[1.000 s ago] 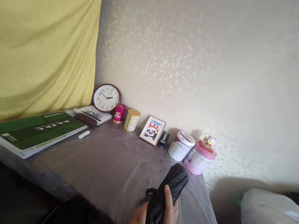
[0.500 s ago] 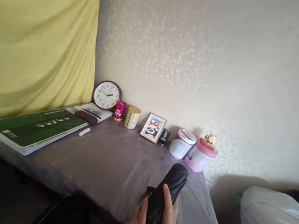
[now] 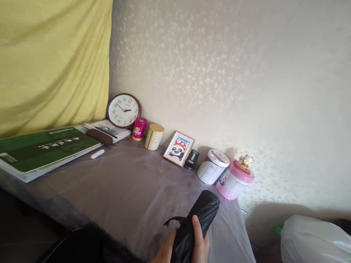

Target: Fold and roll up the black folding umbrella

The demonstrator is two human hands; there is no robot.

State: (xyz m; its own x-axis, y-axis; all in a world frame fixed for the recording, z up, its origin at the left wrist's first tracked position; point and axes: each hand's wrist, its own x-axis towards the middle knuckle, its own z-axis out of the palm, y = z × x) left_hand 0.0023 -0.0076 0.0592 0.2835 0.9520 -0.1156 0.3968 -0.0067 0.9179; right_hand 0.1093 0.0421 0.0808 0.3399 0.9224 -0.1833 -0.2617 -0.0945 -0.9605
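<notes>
Between my two hands, over the near right part of the table, is a folded black umbrella, tilted with its far end up and to the right. My right hand is wrapped round its right side, thumb lying along the fabric. On the left side, my left hand presses against it, its fingertips partly hidden behind the cloth. A thin black strap sticks out to the left above my left hand. The umbrella's near end runs down towards the bottom edge of the view.
Along the wall stand a clock, a pink tin, a yellow-lidded can, a panda picture frame, a black stapler-like object, a white tub and a pink-lidded tub. Green book at left; plastic bag at right.
The umbrella has turned slightly in my hands, and its strap now reaches further out to the left. My left hand has shifted a little along its side. The view has moved slightly.
</notes>
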